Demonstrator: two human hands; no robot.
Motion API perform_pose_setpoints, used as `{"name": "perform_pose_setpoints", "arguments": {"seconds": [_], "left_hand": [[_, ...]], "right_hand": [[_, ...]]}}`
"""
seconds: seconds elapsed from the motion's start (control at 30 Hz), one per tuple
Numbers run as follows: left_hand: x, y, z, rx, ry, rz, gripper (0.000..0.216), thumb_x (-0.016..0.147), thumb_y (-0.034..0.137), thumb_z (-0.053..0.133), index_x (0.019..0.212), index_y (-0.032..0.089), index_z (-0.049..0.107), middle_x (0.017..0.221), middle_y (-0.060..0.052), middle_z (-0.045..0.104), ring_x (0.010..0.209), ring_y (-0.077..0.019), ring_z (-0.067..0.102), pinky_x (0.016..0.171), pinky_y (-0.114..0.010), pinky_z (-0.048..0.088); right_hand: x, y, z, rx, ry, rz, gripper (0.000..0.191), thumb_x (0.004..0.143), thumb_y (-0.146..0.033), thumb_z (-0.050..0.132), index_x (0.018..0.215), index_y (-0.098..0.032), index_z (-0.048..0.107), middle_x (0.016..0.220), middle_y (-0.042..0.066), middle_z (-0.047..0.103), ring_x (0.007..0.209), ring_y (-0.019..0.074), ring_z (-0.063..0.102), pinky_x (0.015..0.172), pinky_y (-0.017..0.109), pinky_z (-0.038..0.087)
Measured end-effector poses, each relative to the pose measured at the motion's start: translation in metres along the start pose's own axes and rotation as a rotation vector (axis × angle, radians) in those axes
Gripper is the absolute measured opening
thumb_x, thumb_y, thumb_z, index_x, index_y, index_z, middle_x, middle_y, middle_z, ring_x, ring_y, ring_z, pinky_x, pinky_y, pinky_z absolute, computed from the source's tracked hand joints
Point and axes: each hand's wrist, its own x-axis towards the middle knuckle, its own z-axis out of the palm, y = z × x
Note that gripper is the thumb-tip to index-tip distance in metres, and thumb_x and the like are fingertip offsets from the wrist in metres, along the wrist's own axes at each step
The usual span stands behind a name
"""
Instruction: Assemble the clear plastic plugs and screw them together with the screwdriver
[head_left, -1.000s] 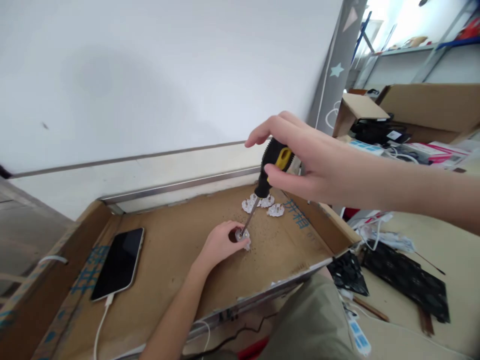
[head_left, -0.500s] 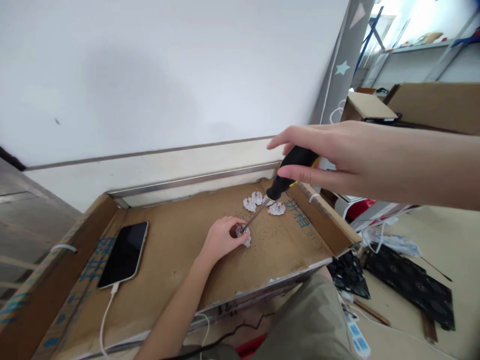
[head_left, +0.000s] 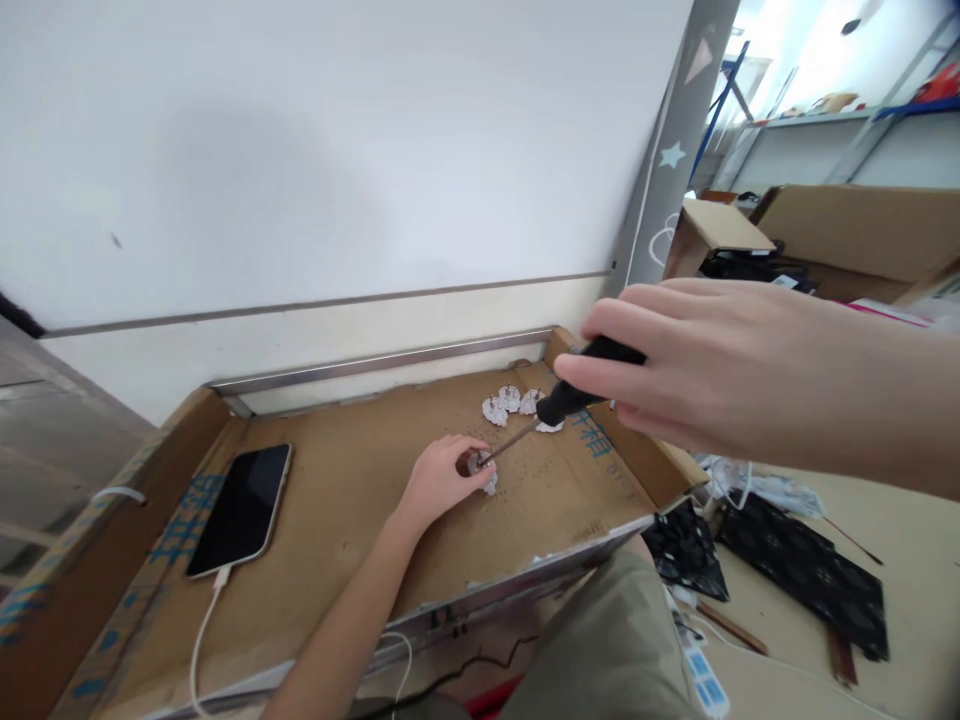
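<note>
My right hand (head_left: 675, 360) is wrapped round the black handle of a screwdriver (head_left: 561, 400). The steel shaft slants down to the left, and its tip meets a small white plastic piece with metal parts (head_left: 490, 485). Thumb and fingers of my left hand (head_left: 442, 482) pinch that piece against the cardboard, covering part of it. Behind the shaft lie several similar scalloped pieces with upright metal pins (head_left: 495, 410), one partly hidden by the screwdriver.
A cardboard-lined tray (head_left: 337, 480) with raised sides forms the work surface. On its left lies a phone (head_left: 244, 510) with a white cable (head_left: 201, 640). A white panel (head_left: 337, 150) stands behind. Black flat parts (head_left: 810, 570) and a power strip (head_left: 706, 680) are at lower right.
My right hand has turned and shifted lower, its fingers now curled over the screwdriver handle, and the shaft lies flatter. My left hand still holds the white piece. The view has shifted slightly.
</note>
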Motion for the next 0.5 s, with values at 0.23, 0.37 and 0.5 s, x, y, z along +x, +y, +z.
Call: {"name": "perform_pose_setpoints", "arguments": {"seconds": [0.23,0.37,0.5], "left_hand": [[-0.001,0.0,0.0,-0.013,0.001,-0.001,0.024,0.076,0.037,0.063,0.096,0.023,0.064,0.089,-0.001,0.067,0.082,-0.0182,0.06,0.077,-0.03,0.046],[-0.002,0.001,-0.003,-0.037,0.006,-0.029,0.025,0.076,0.037,0.064,0.098,0.025,0.064,0.089,-0.001,0.067,0.083,-0.0186,0.06,0.078,-0.03,0.046],[-0.002,0.002,-0.004,-0.062,0.032,-0.017,0.025,0.078,0.039,0.062,0.099,0.025,0.064,0.089,-0.001,0.066,0.084,-0.0183,0.06,0.078,-0.03,0.046]], "right_hand": [[-0.013,0.014,0.007,-0.125,0.02,0.037,0.036,0.09,-0.033,0.029,0.117,-0.024,0.052,0.098,0.007,0.05,0.08,0.0162,0.044,0.062,0.031,0.033],[-0.022,0.019,0.01,-0.128,0.049,0.054,0.035,0.09,-0.038,0.032,0.115,-0.024,0.052,0.099,0.007,0.051,0.08,0.0149,0.046,0.064,0.031,0.037],[-0.032,0.021,0.013,-0.123,0.09,0.117,0.035,0.089,-0.042,0.035,0.116,-0.03,0.052,0.103,0.005,0.052,0.083,0.0122,0.049,0.061,0.03,0.035]]}}
